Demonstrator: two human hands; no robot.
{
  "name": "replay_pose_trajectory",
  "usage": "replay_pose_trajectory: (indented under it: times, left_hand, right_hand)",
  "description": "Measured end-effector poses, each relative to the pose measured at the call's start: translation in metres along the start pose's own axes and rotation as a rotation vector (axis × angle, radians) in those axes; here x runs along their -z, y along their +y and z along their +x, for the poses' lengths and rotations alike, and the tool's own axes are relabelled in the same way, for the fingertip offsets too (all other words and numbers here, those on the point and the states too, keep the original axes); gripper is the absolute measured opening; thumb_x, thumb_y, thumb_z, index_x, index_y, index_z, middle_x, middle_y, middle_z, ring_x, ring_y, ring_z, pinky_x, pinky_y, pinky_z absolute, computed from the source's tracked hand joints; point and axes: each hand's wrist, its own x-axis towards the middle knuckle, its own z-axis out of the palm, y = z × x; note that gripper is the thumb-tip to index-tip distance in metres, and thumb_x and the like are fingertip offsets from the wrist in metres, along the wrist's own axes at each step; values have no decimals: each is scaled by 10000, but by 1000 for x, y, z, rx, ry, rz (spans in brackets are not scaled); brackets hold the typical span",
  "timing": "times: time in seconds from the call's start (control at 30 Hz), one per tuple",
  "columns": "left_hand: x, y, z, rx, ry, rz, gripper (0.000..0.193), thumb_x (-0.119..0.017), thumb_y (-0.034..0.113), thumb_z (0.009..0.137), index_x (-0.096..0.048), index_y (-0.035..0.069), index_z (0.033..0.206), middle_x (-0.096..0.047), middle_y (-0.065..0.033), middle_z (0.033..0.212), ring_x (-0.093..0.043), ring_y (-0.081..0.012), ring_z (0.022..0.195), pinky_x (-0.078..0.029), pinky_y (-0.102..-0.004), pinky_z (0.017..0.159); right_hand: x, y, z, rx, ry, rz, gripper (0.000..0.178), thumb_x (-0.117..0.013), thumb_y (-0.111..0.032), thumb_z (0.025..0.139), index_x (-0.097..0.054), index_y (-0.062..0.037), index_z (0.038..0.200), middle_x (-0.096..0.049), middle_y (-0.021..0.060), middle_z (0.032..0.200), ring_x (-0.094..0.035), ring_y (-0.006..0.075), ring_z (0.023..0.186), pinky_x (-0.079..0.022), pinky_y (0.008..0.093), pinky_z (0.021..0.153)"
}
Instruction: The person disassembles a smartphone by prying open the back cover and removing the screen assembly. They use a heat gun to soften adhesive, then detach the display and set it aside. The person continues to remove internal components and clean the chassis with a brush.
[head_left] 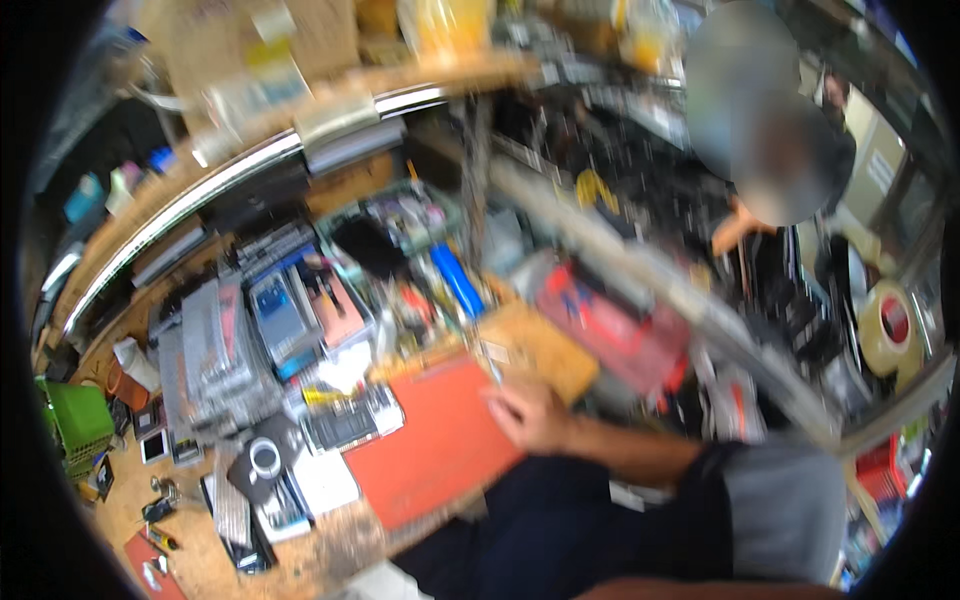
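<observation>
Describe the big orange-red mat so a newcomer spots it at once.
Find the wooden workbench, then the right hand. That hand is at the right edge of a flat, roughly rectangular orange-red mat. It is far larger than the similarly coloured sheet at the picture's lower left.

From my station I see a mat (430,440) on the tabletop (340,548), the right hand (532,416) at its right edge, a ring (265,457) to its left, a basket (82,408) farther left, a board (545,350) beyond its far right corner.
</observation>
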Motion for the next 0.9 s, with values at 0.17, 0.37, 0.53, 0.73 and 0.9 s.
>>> replay_pose_trajectory:
  times: [0.17, 0.37, 0.53, 0.73, 0.9]
  left_hand:
    - [-9, -3, 1, -20, 17, -16, 90, -654, 125, 955, -681, 50, 997, -623, -81, 980, -607, -229, 886, -504, -358, 802]
    - [-1, 5, -12, -10, -14, -27, 97, -658, 142, 949, -684, 55, 983, -625, -87, 966, -612, -243, 879, -507, -368, 791]
    - [0, 22, -14, -18, -62, -13, 105, -662, 157, 945, -687, 58, 971, -627, -92, 954, -617, -255, 873, -509, -377, 781]
    - [-1, 22, -18, 16, -110, -56, 116, -666, 175, 939, -691, 63, 957, -629, -97, 940, -623, -270, 866, -511, -387, 770]
    - [-19, 41, -14, -39, -98, -16, 125, -670, 189, 934, -694, 67, 945, -630, -102, 928, -628, -282, 860, -513, -396, 761]
  right_hand:
    - [17, 13, 17, 109, 82, -13, 250, -719, 11, 873, -731, 10, 1123, -718, 154, 908, -724, 315, 789, -583, 410, 733]
    - [2, -8, 0, -31, 24, 124, 219, -695, 24, 892, -718, 5, 1109, -692, 143, 876, -702, 306, 738, -560, 395, 654]
    - [1, -4, 6, 27, 54, 130, 243, -707, 21, 872, -718, -10, 1113, -701, 146, 904, -708, 320, 755, -569, 401, 672]
    - [25, 8, -7, -111, -24, -219, 215, -752, -106, 861, -706, -31, 1057, -659, 134, 924, -686, 343, 845, -559, 452, 733]
    - [24, 16, -20, -200, -194, -223, 213, -743, -175, 846, -701, -40, 1005, -618, 169, 920, -655, 395, 894, -538, 495, 781]
